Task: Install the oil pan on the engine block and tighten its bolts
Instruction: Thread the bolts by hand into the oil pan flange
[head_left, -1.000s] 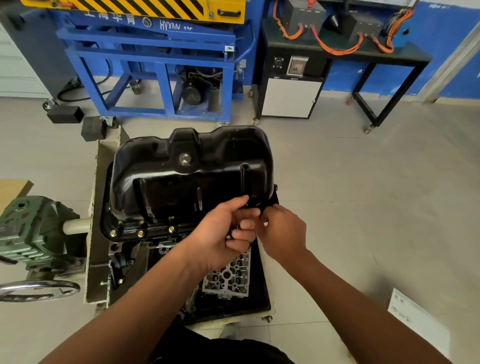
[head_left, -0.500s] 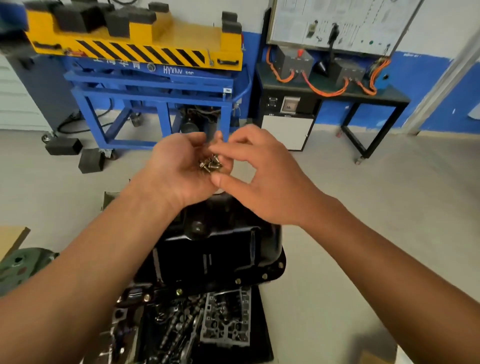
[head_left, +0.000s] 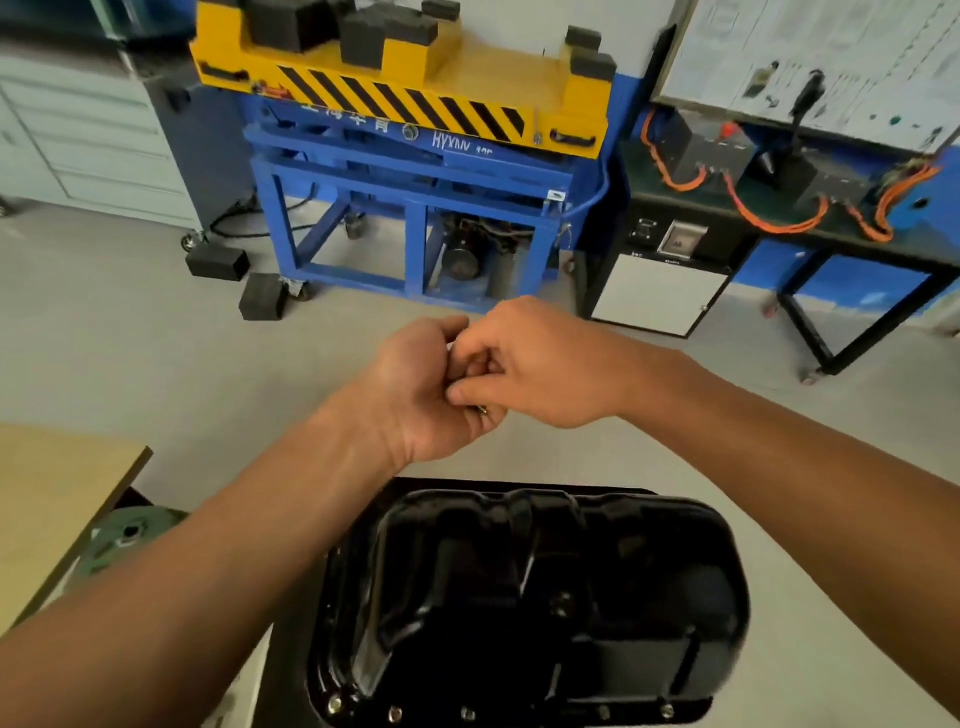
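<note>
Two hands meet: the left hand (head_left: 415, 395) curls around small bolts (head_left: 483, 410), and the right hand (head_left: 540, 364) pinches one from that palm. The oil pan (head_left: 545, 597) sits below the fingers (other bolts (head_left: 395, 714) already dot its near rim). Best to draw one bolt at a time, palm level.

On the blue frame (head_left: 363, 169), under the yellow top (head_left: 519, 78) with black warning stripes, white letters (head_left: 453, 141) read roughly "HYXNV". The print on the wall board (head_left: 831, 52) is unreadable.
</note>
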